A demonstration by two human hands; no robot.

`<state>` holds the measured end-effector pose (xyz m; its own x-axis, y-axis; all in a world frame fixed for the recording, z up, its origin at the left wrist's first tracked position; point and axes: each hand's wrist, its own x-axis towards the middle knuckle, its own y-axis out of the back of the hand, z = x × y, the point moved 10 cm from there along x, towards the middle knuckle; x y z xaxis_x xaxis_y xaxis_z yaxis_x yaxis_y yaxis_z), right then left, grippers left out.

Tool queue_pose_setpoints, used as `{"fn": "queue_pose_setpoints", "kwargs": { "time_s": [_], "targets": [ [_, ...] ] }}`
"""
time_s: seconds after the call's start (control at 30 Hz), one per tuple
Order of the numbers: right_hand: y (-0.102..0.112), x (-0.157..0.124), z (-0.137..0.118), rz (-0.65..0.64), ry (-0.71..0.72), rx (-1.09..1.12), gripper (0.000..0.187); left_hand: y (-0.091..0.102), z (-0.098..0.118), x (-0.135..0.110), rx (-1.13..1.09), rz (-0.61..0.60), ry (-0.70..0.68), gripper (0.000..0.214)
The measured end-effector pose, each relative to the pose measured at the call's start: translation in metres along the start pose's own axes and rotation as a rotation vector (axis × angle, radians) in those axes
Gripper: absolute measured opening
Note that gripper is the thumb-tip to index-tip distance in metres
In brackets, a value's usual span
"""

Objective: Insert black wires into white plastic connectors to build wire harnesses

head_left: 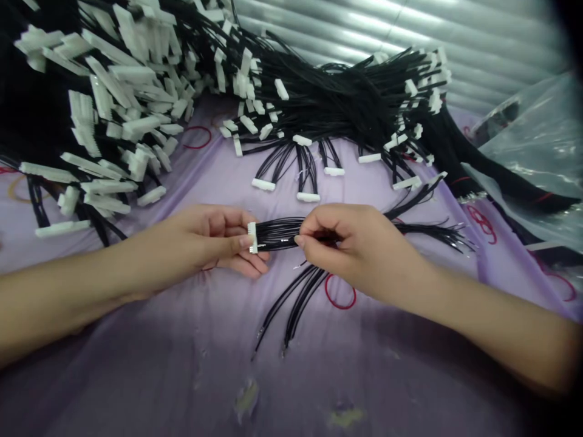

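Observation:
Between thumb and fingers, my left hand (223, 243) holds a white connector housing (253, 237) at its edge. Several black wires (277, 233) run from that housing to the right, passing behind my right hand (350, 237). The thumb and forefinger of my right hand are pinched together on a black wire, whose small metal terminal (285, 240) points left toward the housing. Under my right hand, loose black wires (300, 297) with metal ends fan out across the purple cloth. More wire ends (437, 233) stick out to the right of that hand.
A large heap of white connectors (132, 91) on black wires fills the left. Another pile of wired harnesses (337, 91) lies at the back. Red rubber bands (340, 292) lie on the purple cloth (191, 376). Clear plastic bags (537, 133) and black wire bundles (505, 176) are at right.

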<state>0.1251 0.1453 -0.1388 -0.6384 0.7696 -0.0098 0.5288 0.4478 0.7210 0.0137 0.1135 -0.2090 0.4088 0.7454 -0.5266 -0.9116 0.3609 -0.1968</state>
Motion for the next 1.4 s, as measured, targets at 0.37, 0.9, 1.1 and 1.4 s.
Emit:
{"fn": "queue_pose_setpoints", "kwargs": {
  "time_s": [0.37,0.9,1.1,1.4],
  "targets": [
    [0.001,0.002,0.002,0.063,-0.002,-0.062,0.013,0.001,0.002,0.002,0.068,0.01,0.01,0.011],
    [-0.003,0.005,0.007,0.001,0.0,0.129,0.011,0.001,-0.001,0.002,0.024,0.009,0.06,0.015],
    [-0.005,0.007,0.012,-0.012,-0.034,0.169,0.01,0.001,-0.001,-0.001,-0.018,0.004,0.075,0.014],
    [-0.004,0.006,0.013,0.03,-0.037,0.14,0.012,-0.002,-0.003,-0.001,-0.035,-0.024,0.101,0.016]
  ]
}}
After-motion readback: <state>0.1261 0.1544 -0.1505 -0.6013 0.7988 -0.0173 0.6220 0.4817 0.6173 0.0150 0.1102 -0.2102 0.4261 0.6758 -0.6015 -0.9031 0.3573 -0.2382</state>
